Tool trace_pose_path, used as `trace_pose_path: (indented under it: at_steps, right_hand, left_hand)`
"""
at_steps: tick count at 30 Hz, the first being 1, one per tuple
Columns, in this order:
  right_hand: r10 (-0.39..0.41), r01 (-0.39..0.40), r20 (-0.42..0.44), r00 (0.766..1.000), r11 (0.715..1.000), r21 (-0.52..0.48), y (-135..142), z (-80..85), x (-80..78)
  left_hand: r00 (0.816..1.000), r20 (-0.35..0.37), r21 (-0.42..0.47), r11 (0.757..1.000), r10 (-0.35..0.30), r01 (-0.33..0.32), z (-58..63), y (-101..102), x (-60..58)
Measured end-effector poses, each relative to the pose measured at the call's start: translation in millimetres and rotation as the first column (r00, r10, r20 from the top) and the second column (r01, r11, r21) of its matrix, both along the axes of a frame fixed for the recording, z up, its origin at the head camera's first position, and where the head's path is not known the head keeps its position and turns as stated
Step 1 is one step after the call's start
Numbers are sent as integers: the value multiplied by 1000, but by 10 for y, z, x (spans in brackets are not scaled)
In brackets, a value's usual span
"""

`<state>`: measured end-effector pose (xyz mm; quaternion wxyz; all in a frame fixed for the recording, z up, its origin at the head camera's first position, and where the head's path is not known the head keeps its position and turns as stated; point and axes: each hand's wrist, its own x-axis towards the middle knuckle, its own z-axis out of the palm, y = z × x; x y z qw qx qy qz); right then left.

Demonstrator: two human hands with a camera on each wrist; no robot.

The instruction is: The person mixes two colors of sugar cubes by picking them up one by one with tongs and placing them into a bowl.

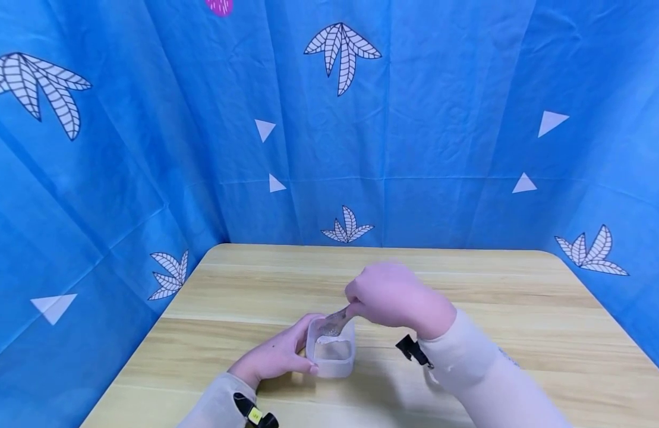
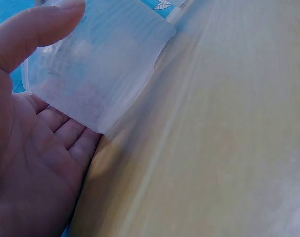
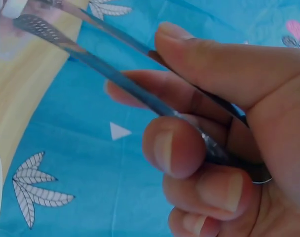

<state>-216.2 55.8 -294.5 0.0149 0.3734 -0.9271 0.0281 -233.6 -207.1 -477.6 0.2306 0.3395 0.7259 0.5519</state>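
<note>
A translucent plastic container (image 1: 337,368) stands near the front middle of the table, its open top facing up. My left hand (image 1: 280,355) grips it from the left, the thumb on the near side and the fingers round the far side. In the left wrist view the container (image 2: 103,64) rests between thumb and fingers. My right hand (image 1: 401,297) holds metal tongs (image 3: 118,79), their arms apart and their perforated tips angled down into the container. Something small and white (image 1: 329,339) lies by the tips; its kind is unclear.
The light wooden table (image 1: 243,285) has rounded far corners. Blue cloth (image 1: 441,119) with leaf and triangle prints hangs behind it and at both sides. Black straps (image 1: 412,349) with mounts sit on both wrists over the white sleeves (image 1: 484,368).
</note>
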Motion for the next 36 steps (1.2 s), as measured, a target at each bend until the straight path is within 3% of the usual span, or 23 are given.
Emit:
trace_pose_path:
  at_steps: [7, 17, 24, 29, 36]
  right_hand:
    - [26, -37, -78, 997, 988, -148, 258, 72, -75]
    - [-111, 83, -86, 990, 957, -277, 664, -55, -182]
    - [-213, 187, -74, 974, 946, -264, 874, -246, -342]
    - [-300, 288, -33, 953, 937, -198, 950, -304, -449]
    - [-357, 352, -19, 934, 927, -130, 973, -332, -543]
  left_hand:
    - [1000, 5, -23, 1000, 8, -8, 6, 7, -1]
    - [999, 31, -17, 1000, 16, -15, -8, 3, -3]
    - [999, 40, -31, 999, 32, -31, -2, -1, 9]
    - [998, 43, -35, 999, 36, -34, 20, 3, 31]
    - [999, 38, -33, 999, 37, -35, 26, 12, 49]
